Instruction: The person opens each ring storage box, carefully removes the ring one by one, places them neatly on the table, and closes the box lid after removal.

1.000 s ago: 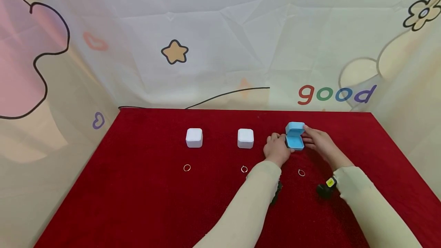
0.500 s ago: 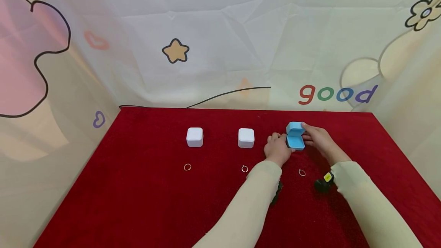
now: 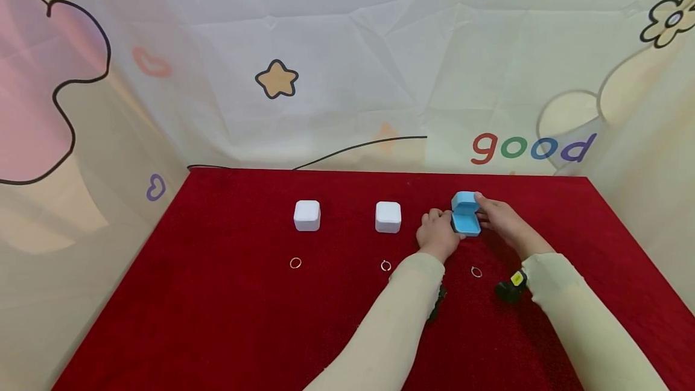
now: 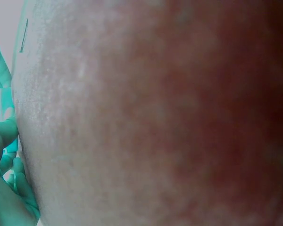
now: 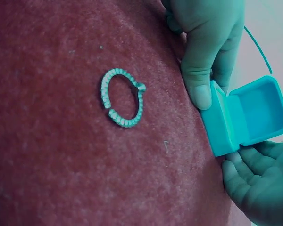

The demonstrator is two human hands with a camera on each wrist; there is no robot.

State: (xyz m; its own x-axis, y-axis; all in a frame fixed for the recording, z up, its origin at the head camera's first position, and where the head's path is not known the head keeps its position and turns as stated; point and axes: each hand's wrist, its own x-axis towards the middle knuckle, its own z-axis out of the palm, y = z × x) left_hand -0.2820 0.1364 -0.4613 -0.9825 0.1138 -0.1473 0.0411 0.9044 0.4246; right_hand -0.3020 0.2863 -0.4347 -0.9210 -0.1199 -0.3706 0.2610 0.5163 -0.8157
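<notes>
A light-blue ring box (image 3: pixel 465 200) stands on the red cloth with its lid raised, at the back right in the head view. My left hand (image 3: pixel 437 235) grips its base from the left, thumb (image 5: pixel 202 95) against the front. On the other side, my right hand (image 3: pixel 504 222) holds the lid, thumb at its edge and fingers (image 5: pixel 254 162) beside and behind the box. A silver ribbed ring (image 5: pixel 105 89), with a small stone and a gap in its band, lies in front of the box. At the left wrist view's edge, hands and box show only partly.
Two white ring boxes (image 3: pixel 307 216), shut, stand in a row to the left. Before the left one lies a gold-coloured ring (image 3: pixel 291 263); another open-banded ring (image 3: pixel 382 266) lies before the middle one. A printed curtain (image 3: pixel 347 89) hangs behind the red cloth (image 3: pixel 217 318).
My right hand has shifted slightly at the lid and its wrist has turned a little. The left hand, boxes and rings keep their places.
</notes>
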